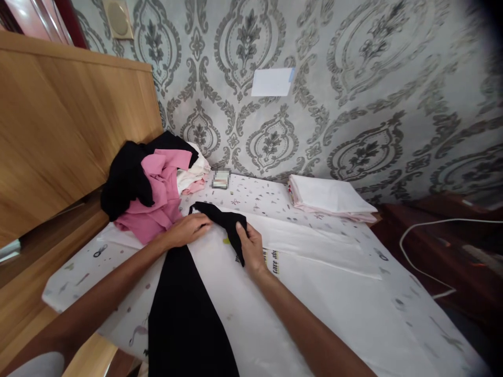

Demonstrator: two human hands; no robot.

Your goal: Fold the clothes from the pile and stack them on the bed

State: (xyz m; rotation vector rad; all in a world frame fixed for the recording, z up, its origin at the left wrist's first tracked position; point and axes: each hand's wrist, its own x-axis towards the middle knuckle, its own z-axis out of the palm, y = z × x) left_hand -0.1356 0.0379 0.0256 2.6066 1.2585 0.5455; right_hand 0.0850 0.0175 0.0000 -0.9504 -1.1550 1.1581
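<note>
A black garment (188, 314) stretches from the near edge up to my hands, and its upper part bends over to the right. My right hand (251, 246) grips a bunched fold of it, thumb on top. My left hand (192, 229) lies on its upper left end with the fingers curled closed against the cloth; the fingertips are partly hidden. A small white label shows at the garment's top corner. Underneath both hands spreads a flat white cloth (314, 303) with printed lettering, partly covered by the black garment and my right hand.
A heap of pink, black and white clothes (165, 183) sits at the left against a wooden panel (78, 115). Folded white cloths (330, 193) lie at the back right. A small blurred item (221, 178) is near the patterned wall (271, 42). A white cable (404, 235) loops at the right.
</note>
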